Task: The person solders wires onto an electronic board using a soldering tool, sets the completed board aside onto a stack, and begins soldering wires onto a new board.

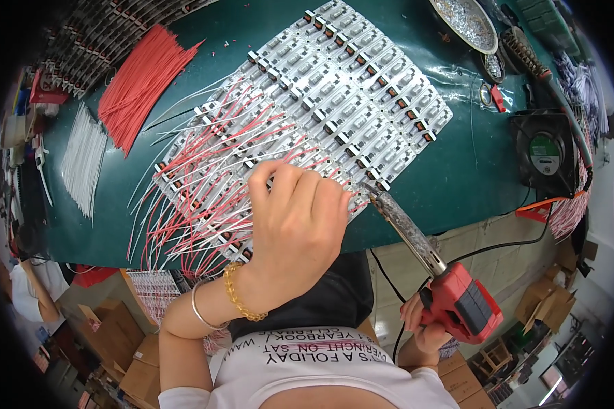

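My right hand (426,324) grips the red handle of a soldering gun (465,303). The gun's metal barrel slants up to the left, and its tip is at the lower right edge of a panel of small white circuit boards (334,88). Over that panel, my left hand (300,215) is closed, fingers curled down near the tip; whatever it pinches is hidden beneath the fingers. Many red and white wires (205,170) stick out from the panel's left part, left of my hand. On the right part, the boards carry no wires.
Bundles of loose red wires (143,85) and white wires (83,160) lie on the green table (450,204) at left. A black fan (544,153) stands at right, below a coiled-holder tool (525,58) and a metal dish (467,24). The gun's black cord (505,247) trails right.
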Action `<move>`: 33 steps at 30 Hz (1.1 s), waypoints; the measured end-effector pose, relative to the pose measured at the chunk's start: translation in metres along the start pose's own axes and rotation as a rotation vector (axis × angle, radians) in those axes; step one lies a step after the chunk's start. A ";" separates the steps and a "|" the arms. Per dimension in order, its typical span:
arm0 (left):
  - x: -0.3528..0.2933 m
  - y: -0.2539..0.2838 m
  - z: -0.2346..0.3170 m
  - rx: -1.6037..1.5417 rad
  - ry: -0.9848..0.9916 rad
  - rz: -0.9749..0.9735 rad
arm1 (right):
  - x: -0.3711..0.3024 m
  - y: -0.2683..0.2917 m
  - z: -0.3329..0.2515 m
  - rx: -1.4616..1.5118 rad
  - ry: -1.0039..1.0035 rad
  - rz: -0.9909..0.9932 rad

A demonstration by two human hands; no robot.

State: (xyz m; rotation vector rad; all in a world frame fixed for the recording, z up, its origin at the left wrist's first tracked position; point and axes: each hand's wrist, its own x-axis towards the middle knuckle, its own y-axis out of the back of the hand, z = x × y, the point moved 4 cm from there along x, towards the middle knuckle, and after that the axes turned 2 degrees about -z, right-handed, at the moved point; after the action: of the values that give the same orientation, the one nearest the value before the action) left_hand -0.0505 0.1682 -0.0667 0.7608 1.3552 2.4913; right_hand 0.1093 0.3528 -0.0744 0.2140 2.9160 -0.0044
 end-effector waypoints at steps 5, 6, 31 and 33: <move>0.001 -0.001 -0.001 0.002 -0.010 0.017 | 0.002 -0.001 -0.002 0.012 -0.046 -0.006; 0.001 0.000 -0.001 0.007 -0.008 0.011 | 0.005 -0.004 -0.005 0.016 -0.050 0.004; 0.003 0.001 -0.001 -0.018 -0.001 -0.023 | -0.002 -0.001 0.003 -0.025 -0.035 -0.008; 0.004 0.002 -0.001 -0.053 0.004 -0.019 | -0.005 0.004 0.008 -0.030 -0.012 -0.017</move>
State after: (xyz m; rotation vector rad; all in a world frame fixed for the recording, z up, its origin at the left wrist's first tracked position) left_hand -0.0545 0.1679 -0.0638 0.7289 1.2866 2.5046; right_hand 0.1159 0.3559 -0.0807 0.1831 2.9037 0.0353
